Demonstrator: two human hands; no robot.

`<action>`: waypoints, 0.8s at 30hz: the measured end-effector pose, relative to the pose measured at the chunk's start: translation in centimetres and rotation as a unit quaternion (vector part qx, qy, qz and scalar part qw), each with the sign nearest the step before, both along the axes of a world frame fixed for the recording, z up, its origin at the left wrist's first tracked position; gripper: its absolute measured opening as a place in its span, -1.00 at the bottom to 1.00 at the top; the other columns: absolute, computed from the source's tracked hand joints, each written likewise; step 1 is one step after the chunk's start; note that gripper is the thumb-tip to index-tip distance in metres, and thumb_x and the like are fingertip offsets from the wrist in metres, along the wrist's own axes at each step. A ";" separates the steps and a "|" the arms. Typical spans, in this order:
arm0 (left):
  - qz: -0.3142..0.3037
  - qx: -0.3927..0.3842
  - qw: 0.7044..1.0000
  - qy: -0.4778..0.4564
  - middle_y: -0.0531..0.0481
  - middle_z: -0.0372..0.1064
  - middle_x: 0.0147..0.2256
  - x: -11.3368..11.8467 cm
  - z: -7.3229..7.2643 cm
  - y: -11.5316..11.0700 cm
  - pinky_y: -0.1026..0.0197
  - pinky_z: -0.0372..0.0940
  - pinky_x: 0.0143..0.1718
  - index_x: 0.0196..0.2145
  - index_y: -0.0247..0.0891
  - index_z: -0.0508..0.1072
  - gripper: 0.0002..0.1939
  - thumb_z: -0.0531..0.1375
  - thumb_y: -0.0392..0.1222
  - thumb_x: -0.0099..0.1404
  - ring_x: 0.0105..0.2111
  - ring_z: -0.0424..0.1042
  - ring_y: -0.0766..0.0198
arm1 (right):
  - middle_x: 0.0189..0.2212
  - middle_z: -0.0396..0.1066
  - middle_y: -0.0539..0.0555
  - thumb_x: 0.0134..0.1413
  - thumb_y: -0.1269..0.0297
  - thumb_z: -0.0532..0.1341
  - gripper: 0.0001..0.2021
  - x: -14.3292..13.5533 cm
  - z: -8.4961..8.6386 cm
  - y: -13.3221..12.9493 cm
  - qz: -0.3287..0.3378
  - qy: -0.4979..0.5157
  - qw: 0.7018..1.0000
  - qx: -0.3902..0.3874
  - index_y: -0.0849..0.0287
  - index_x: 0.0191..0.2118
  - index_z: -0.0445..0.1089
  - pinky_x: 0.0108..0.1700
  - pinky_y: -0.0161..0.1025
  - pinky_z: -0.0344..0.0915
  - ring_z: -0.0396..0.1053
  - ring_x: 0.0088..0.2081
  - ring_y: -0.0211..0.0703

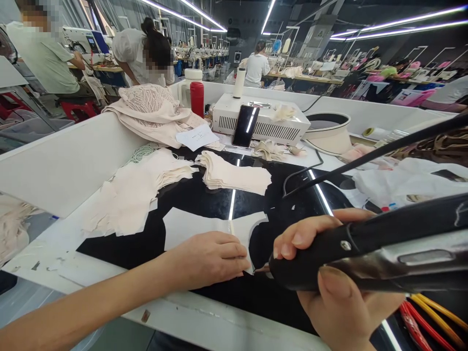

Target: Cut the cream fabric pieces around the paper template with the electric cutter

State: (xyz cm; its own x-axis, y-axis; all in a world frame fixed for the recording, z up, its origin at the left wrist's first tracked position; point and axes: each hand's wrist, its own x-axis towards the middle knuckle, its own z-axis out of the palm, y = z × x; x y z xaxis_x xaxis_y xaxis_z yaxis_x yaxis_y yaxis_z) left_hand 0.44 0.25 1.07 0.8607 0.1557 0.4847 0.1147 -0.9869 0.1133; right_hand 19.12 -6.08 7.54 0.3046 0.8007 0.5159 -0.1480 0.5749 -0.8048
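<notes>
Cream fabric panel [197, 226] lay flat on the black sheet [215, 202] atop the counter [204, 312], just beyond the left hand [204, 258] towards twelve o'clock, its near corner close to the metal tip [262, 269] of the black handheld tool [310, 263]. Good control seemed to call for even pressure beside that corner, a steady tip and fingertips clear of its line. Left forearm reached in from eight o'clock, fingers bent over the panel, though whether they pinched it was unclear, while the right hand [340, 312], at four o'clock, was wrapped round the tool, thumb nearest.
</notes>
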 end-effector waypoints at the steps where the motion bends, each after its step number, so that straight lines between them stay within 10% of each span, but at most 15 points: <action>1: 0.001 0.000 1.000 0.002 -0.08 0.56 -0.13 0.0 0.0 0.0 0.19 0.43 0.16 -0.03 -0.31 0.50 -0.83 0.10 -0.28 0.63 -0.10 0.55 0.25 | -0.41 0.46 -0.07 0.12 0.13 0.52 -0.57 0.0 0.0 0.0 0.001 0.002 1.000 -0.003 0.01 0.00 0.36 -0.47 -0.20 0.49 0.45 -0.48 -0.16; 24: -0.004 -0.029 1.000 -0.005 -0.09 0.56 -0.14 0.2 -0.2 -0.2 0.19 0.42 0.20 -0.03 -0.30 0.49 -0.84 0.10 -0.31 0.62 -0.09 0.56 0.25 | -0.38 0.47 -0.06 0.14 0.15 0.50 -0.59 0.1 -0.3 0.1 0.000 0.021 1.000 0.006 0.02 0.03 0.38 -0.43 -0.21 0.50 0.46 -0.46 -0.18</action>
